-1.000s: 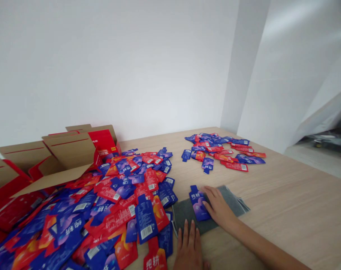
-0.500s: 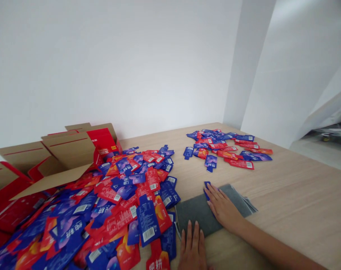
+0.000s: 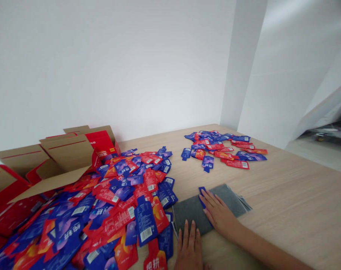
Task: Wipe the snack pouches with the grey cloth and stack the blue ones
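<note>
A folded grey cloth lies flat on the wooden table. My left hand rests at its near left edge, fingers stretched out, fingertips on the cloth. Farther right, my right hand lies flat over a blue pouch that sits on the cloth. Only the pouch's narrow end and a strip along its side show; the palm and fingers cover the rest. Just left of the cloth begins a big heap of red and blue pouches, several with barcodes.
Open red cardboard boxes with brown flaps stand at the back left, behind the heap. A smaller spread of red and blue pouches lies toward the table's far right. A white wall rises behind the wooden table.
The whole view has shifted slightly, so things sit a little farther left. Both hands stay on the cloth, the right one still flat over the blue pouch.
</note>
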{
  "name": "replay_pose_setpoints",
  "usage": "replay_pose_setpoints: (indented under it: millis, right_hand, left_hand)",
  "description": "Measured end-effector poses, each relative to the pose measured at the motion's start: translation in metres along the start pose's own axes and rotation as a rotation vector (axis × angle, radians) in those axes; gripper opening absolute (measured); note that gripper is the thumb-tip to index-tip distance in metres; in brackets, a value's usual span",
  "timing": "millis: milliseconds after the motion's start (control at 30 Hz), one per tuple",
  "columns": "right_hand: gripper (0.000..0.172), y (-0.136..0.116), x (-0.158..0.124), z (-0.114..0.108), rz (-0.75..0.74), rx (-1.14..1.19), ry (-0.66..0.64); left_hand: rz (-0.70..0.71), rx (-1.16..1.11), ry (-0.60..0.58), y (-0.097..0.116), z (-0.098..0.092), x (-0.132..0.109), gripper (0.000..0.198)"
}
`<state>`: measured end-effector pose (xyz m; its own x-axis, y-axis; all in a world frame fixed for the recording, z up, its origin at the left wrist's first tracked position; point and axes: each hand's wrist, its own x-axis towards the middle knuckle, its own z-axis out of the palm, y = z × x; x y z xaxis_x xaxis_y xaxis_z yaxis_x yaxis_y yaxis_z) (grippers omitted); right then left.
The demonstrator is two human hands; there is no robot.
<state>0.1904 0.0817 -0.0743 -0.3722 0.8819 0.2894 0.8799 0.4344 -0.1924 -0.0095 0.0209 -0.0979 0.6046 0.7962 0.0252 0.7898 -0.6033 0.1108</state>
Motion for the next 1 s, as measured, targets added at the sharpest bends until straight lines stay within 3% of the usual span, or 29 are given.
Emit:
replay_pose_setpoints:
  millis: [100, 233, 333, 467, 567, 667, 800, 900, 1000]
  right_hand:
    - [0.044, 0.018, -0.004, -0.004, 0.098, -0.044, 0.029]
    - [0.041, 0.02, -0.007, -0.007, 0.147, -0.048, 0.069]
    - [0.045, 0.012, -0.005, -0.018, 0.155, 0.03, 0.122]
    - [0.045, -0.01, 0.003, -0.048, 0.12, 0.19, 0.216]
    - [0.042, -0.031, 0.01, -0.061, 0.056, 0.28, 0.19]
    - [0.042, -0.048, 0.016, -0.048, 0.0, 0.255, 0.095]
    - [0.046, -0.057, 0.023, -0.011, 0.015, 0.122, -0.078]
    - [0.047, -0.049, 0.022, 0.003, -0.014, 0.031, -0.106]
    - [0.047, -0.025, 0.015, 0.003, -0.029, -0.043, -0.087]
  left_hand:
    - [0.01, -0.036, -0.035, 0.0, -0.008, -0.001, 0.064]
    - [0.003, -0.032, 0.005, -0.002, -0.003, -0.001, 0.064]
    - [0.011, -0.056, -0.005, -0.001, -0.001, 0.0, 0.065]
    - [-0.025, -0.136, -0.081, 0.002, -0.009, 0.0, 0.065]
    - [-0.043, -0.151, -0.099, 0.003, -0.014, 0.001, 0.064]
    - [-0.04, -0.125, -0.097, 0.001, -0.008, 0.002, 0.062]
    - [-0.028, -0.05, -0.048, -0.001, 0.011, 0.004, 0.062]
    - [-0.045, 0.043, 0.079, -0.003, 0.026, 0.002, 0.064]
    - [0.04, 0.099, 0.164, -0.008, 0.034, -0.001, 0.064]
